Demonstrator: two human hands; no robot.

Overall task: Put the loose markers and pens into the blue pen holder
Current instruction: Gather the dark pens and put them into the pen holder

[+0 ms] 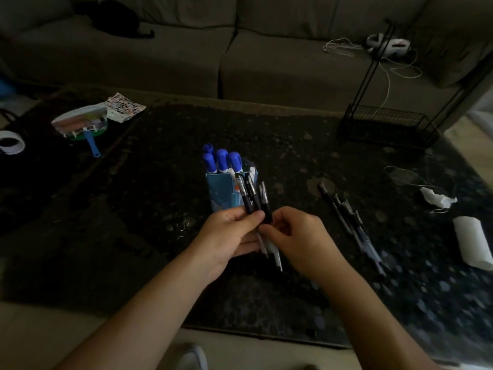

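Left fingers (pixel 246 215): pinching a bunch of black pens (pixel 253 198), thumb on top.
Right fingers (pixel 274 231): curled around the same bunch, lower down.
Left hand (pixel 229 236): just beside the right hand (pixel 296 236).
Blue pen holder (pixel 224 188): middle of the tabletop (pixel 160 182), behind the hands.
Blue markers (pixel 220 160): standing in the holder.
Loose pens (pixel 349 222): lying near the right edge.

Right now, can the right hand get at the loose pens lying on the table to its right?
Probably yes, once freed. The right hand is helping the left hand hold a bundle of pens. The loose pens lie on bare table with nothing between.
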